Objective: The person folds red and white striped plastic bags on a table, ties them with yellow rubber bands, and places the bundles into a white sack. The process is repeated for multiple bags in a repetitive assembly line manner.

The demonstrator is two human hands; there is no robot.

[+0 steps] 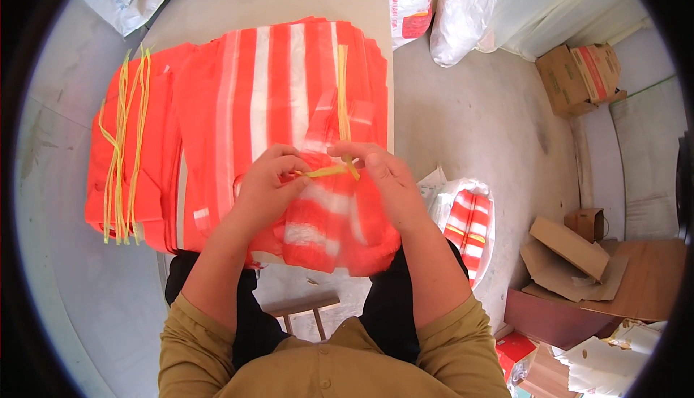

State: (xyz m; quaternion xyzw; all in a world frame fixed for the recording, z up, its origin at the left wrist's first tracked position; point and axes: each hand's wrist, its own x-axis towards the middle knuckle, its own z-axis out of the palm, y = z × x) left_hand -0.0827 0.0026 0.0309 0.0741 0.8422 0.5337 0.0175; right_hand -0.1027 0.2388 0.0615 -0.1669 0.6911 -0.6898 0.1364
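A bundle of red-and-white striped plastic bags (325, 214) lies folded at the near edge of a low board table (260, 4), on top of a wide stack of the same bags (267, 87). A yellow plastic strap (343, 101) runs over the bundle. My left hand (269, 181) pinches one end of the strap. My right hand (383, 174) pinches the other end, and the two ends cross between my fingers. A second, plain red stack (155, 145) lies to the left with several loose yellow straps (119, 152) draped over it.
White sacks (463, 7) lean at the back. A clear bag of striped bundles (468, 224) sits on the concrete floor to my right. Cardboard boxes (582, 73) and flattened cartons (571, 253) lie farther right. A small wooden stool (307, 311) is under me.
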